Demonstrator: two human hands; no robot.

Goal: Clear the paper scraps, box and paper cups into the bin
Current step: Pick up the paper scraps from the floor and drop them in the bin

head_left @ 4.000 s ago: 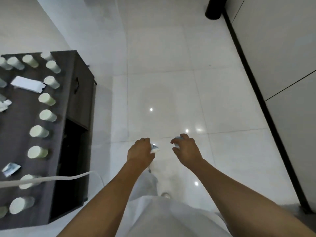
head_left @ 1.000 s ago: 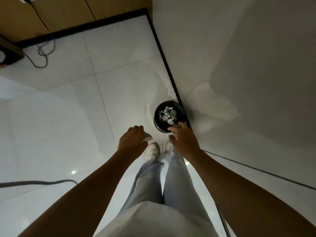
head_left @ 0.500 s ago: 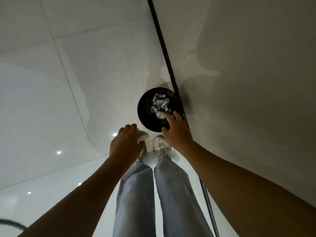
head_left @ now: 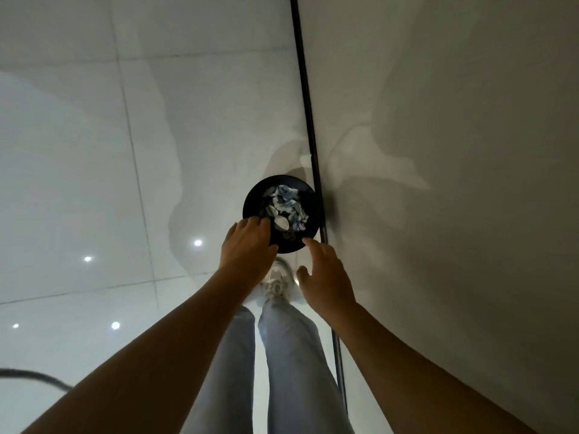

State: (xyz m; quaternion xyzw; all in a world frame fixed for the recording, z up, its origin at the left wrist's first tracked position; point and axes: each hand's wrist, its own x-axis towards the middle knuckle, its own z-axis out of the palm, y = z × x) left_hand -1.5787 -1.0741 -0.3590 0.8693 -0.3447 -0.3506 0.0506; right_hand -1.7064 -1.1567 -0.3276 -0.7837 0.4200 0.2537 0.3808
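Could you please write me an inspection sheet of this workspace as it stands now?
Surface: glossy white tiled floor with ceiling-light reflections.
Job's things: round black bin stands on the floor against the wall, holding crumpled white and blue paper scraps.
Clutter: nothing seen.
Hands: left hand is over the bin's near rim, fingers bent downward, contents hidden; right hand is beside the bin, fingers relaxed, holding nothing.
Cables: dark cable curves across the floor at lower left.
Surroundings: plain grey wall with black skirting strip; person's light trousers and white shoe below.
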